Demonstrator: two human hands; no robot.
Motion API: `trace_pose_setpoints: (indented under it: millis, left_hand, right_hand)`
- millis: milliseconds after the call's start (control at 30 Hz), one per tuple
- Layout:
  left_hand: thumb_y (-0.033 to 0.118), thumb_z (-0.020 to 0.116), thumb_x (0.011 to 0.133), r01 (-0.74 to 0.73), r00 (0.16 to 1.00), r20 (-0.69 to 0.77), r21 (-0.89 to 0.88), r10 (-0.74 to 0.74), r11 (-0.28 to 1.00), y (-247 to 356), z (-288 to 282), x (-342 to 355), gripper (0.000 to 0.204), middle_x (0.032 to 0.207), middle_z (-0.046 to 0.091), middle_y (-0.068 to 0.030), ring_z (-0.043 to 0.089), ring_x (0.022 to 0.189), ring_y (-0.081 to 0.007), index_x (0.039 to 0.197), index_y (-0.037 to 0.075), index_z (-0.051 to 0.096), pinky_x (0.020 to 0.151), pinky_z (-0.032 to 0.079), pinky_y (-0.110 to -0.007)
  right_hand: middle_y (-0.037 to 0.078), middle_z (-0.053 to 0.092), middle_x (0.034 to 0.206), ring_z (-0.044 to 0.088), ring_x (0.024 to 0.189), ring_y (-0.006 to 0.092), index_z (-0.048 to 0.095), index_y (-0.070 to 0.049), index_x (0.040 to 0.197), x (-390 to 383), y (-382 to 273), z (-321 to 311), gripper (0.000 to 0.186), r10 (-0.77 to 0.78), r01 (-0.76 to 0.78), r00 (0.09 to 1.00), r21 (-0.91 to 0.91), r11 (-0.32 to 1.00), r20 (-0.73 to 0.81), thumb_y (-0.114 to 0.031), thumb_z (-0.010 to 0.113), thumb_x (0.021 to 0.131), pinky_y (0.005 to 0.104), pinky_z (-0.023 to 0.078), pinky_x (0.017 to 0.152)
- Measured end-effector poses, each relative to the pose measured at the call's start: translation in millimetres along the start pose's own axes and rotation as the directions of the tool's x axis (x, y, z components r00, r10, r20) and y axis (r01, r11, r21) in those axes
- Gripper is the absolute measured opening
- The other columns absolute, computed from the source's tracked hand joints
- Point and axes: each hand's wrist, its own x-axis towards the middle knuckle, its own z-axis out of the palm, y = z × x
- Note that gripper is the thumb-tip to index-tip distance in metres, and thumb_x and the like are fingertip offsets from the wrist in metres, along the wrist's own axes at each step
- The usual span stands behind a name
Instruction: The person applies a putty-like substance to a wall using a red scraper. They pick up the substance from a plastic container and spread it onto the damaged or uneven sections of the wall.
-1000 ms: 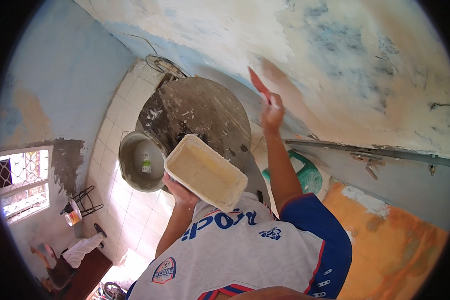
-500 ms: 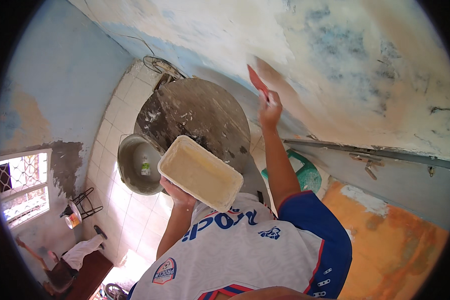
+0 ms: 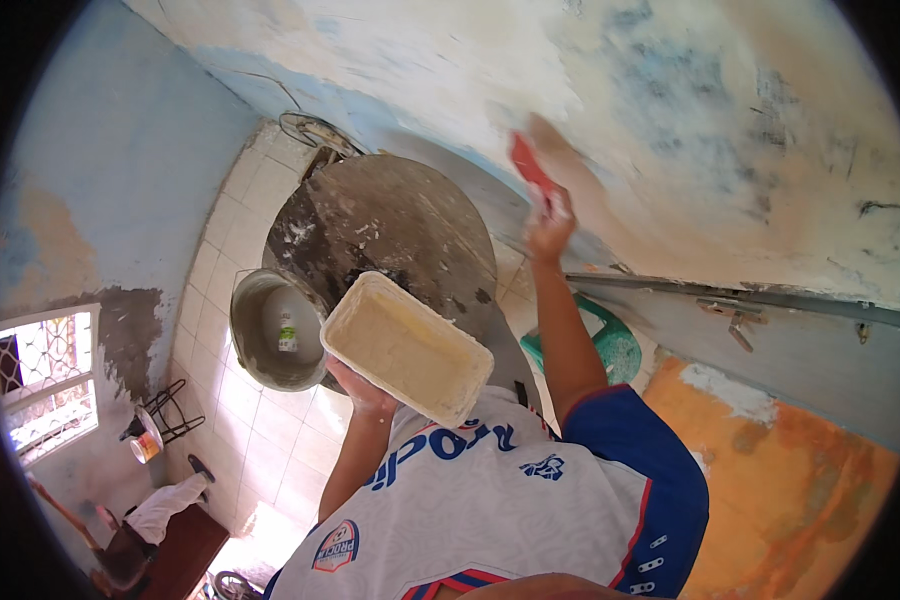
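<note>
My left hand [image 3: 361, 384] grips a cream rectangular tub [image 3: 407, 348] from below at its near left corner. Pale filler lines the tub's floor and crusts its rim. My right hand [image 3: 550, 225] is wrapped round a red putty knife [image 3: 531, 166], raised in front of the patchy wall [image 3: 660, 130]. The knife is smeared by motion, and I cannot tell whether it touches the wall. White residue marks the right fingers. Under the tub stands a round, stained tabletop [image 3: 400, 205], partly hidden by it.
A bucket [image 3: 255, 340] with a small labelled container [image 3: 287, 335] inside stands left of the table. A green plastic stool [image 3: 615, 350] is beyond my right arm. A door with a latch [image 3: 738, 325] lies right. A coiled cable [image 3: 315, 128] hangs at the far corner.
My right hand with the putty knife has shifted a little to the right and nearer to me. The tub stays in my left hand, almost unmoved.
</note>
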Motion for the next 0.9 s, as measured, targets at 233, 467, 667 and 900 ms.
trace_pose_setpoints:
  millis: [233, 467, 667, 900]
  left_hand:
    - [0.064, 0.035, 0.106, 0.001, 0.999, 0.046, 0.033, -0.002, 0.999, -9, -7, -3, 0.068, 0.143, 0.06, -0.0084, 0.061, 0.127, -0.0291, 0.147, 0.013, 0.052, 0.108, 0.051, -0.046]
    - [0.06, 0.033, 0.107, 0.055, 0.998, 0.029, 0.089, -0.058, 0.995, -17, -1, -5, 0.064, 0.14, 0.061, -0.0083, 0.061, 0.126, -0.0292, 0.146, 0.013, 0.052, 0.108, 0.051, -0.046]
    - [0.06, 0.031, 0.106, 0.129, 0.991, 0.023, 0.047, -0.131, 0.99, -17, -2, -7, 0.065, 0.14, 0.061, -0.0081, 0.061, 0.127, -0.0292, 0.146, 0.013, 0.052, 0.107, 0.051, -0.046]
    - [0.057, 0.032, 0.107, 0.086, 0.995, -0.045, 0.026, -0.085, 0.996, -24, -7, -16, 0.064, 0.14, 0.061, -0.0082, 0.061, 0.127, -0.0287, 0.146, 0.012, 0.053, 0.106, 0.051, -0.045]
  right_hand:
    - [0.009, 0.073, 0.09, 0.064, 0.077, 0.0148, 0.072, 0.003, 0.105, 30, 42, 14, 0.021, 0.275, -0.272, 0.961, 0.088, 0.958, -0.018, -0.017, 0.072, 0.098, 0.0317, 0.052, 0.073]
    - [0.007, 0.071, 0.087, 0.062, 0.073, 0.014, 0.073, 0.0, 0.1, 11, 7, -38, 0.017, 0.166, -0.163, 0.985, 0.058, 0.985, -0.046, -0.017, 0.073, 0.097, 0.0308, 0.05, 0.068]
    - [0.008, 0.071, 0.085, 0.061, 0.071, 0.0184, 0.072, -0.001, 0.097, 22, 23, 26, 0.017, -0.016, 0.02, 1.0, -0.175, 0.984, 0.024, -0.017, 0.071, 0.099, 0.0333, 0.05, 0.069]
    - [0.01, 0.073, 0.089, 0.063, 0.072, 0.0189, 0.074, 0.001, 0.104, -22, 33, -80, 0.022, 0.307, -0.314, 0.944, -0.045, 0.948, -0.119, -0.02, 0.069, 0.1, 0.0335, 0.051, 0.07]
